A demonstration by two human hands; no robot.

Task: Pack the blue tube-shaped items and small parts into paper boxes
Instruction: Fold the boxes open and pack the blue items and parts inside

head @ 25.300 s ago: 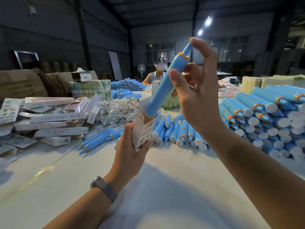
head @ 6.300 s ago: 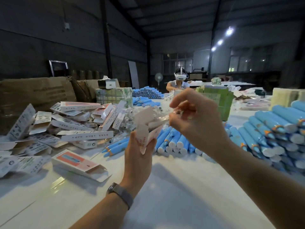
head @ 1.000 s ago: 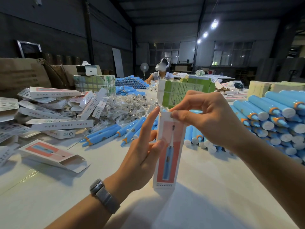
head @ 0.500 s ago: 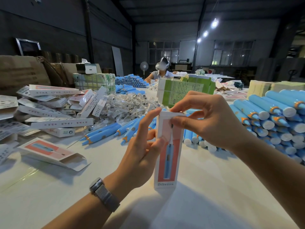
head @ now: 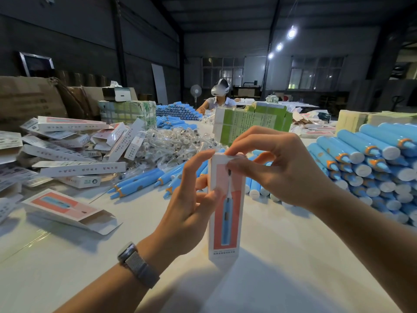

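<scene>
The top flap that stood up a moment ago is now pushed flat by the right hand [head: 279, 170], which pinches the box's top, while the left hand [head: 191, 208] holds the paper box [head: 226, 213] tight, so this box looks packed.

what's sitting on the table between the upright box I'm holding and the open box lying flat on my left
Nothing: in the head view, bare white table runs from the held box to the open flat box. Only your left hand, gripping the held box, hangs above it.
</scene>
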